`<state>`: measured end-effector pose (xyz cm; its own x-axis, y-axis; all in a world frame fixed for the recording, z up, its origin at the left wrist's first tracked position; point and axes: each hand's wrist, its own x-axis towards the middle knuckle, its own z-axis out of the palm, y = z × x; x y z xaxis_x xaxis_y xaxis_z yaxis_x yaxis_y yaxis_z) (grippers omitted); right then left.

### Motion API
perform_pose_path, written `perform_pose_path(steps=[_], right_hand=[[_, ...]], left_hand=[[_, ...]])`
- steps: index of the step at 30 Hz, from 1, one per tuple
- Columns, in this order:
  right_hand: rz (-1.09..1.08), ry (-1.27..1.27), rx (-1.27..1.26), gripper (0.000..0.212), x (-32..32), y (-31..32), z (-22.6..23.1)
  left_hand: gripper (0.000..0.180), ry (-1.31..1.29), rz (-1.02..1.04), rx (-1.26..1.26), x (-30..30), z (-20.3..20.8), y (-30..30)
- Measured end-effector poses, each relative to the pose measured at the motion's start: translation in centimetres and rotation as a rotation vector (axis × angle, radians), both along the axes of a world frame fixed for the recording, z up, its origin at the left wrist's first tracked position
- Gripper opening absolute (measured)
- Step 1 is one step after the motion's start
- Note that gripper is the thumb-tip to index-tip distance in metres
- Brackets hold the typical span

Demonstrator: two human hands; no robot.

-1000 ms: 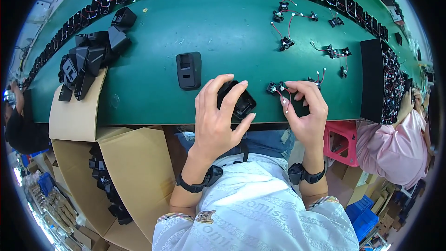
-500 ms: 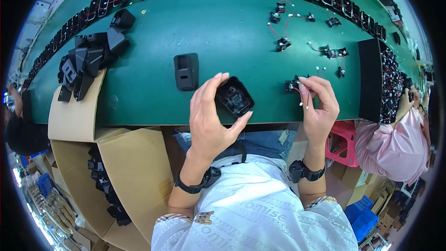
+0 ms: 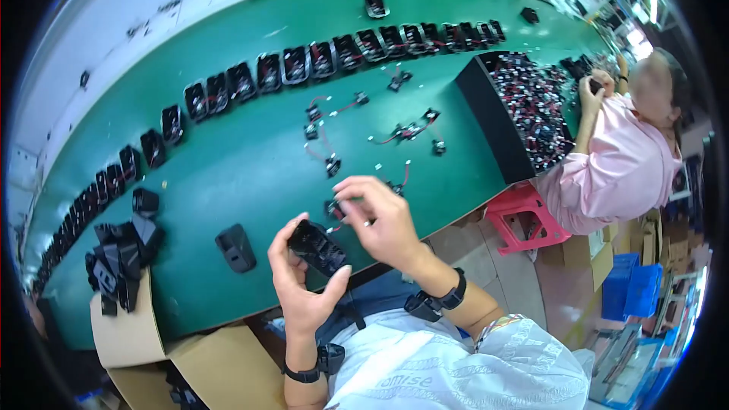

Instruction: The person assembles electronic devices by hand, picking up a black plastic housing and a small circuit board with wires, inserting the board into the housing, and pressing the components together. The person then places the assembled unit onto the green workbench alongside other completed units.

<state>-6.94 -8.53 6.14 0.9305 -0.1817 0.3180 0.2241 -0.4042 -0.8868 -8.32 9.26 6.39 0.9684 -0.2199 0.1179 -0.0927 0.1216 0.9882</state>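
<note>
A black plastic housing [image 3: 317,249], its hollow side facing up, is gripped along its edges by my left hand [image 3: 298,292], between the fingers and thumb. Close above and right of it is my right hand [image 3: 387,228], fingers pinched on a small black wired part [image 3: 334,211]; a white plug hangs below, and the fingers partly hide the part. Left of my hands another black housing [image 3: 236,248] lies on the green table. Small black parts with red wires, one a wired part [image 3: 332,165], are scattered beyond my right hand.
Long rows of open black housings [image 3: 269,72] curve across the table [image 3: 228,175]. A pile of black housings [image 3: 125,254] sits at left above a cardboard box [image 3: 228,357]. At right stand a black bin [image 3: 493,125] full of wired parts, a pink stool [image 3: 524,220] and a seated co-worker [image 3: 607,167].
The view has swung toward the right, bringing the co-worker and bin further in. My right hand has come close to the housing, carrying the wired part; my left hand keeps its hold.
</note>
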Motion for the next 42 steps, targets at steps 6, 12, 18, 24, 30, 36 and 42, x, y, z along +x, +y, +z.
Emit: perform_pose_path(steps=[6, 12, 18, 24, 30, 36, 42], right_hand=[[0.107, -0.031, 0.191, 0.015, -0.1, 1.6, -0.2], [0.118, -0.127, 0.012, 0.008, -0.2, 2.9, 0.8], [0.008, -0.05, 0.047, 0.016, -2.1, -3.3, -2.9], [0.048, 0.033, 0.177, 0.015, -0.9, -4.9, -3.3], [0.03, -0.031, 0.029, 0.015, -1.4, -7.4, -3.0], [0.116, -0.013, 0.055, 0.012, -3.2, -7.5, -1.8], [0.109, -0.088, 0.011, 0.01, -3.4, -4.9, 3.9]], left_hand=[[0.074, 0.32, -0.125, -0.501, 2.1, -1.2, 0.1], [0.035, 0.353, -0.06, -0.719, 0.5, -0.4, 0.9], [0.066, 0.34, -0.125, -0.521, 1.3, -2.1, -2.8], [0.085, -0.24, 0.158, 0.372, 0.7, -1.6, -2.0], [0.089, -0.433, 0.064, 0.568, 2.0, -2.9, -2.4], [0.088, -0.601, 0.127, 0.571, 1.5, -1.2, -1.7], [0.086, -0.521, 0.066, 0.295, 2.1, 1.4, -0.6]])
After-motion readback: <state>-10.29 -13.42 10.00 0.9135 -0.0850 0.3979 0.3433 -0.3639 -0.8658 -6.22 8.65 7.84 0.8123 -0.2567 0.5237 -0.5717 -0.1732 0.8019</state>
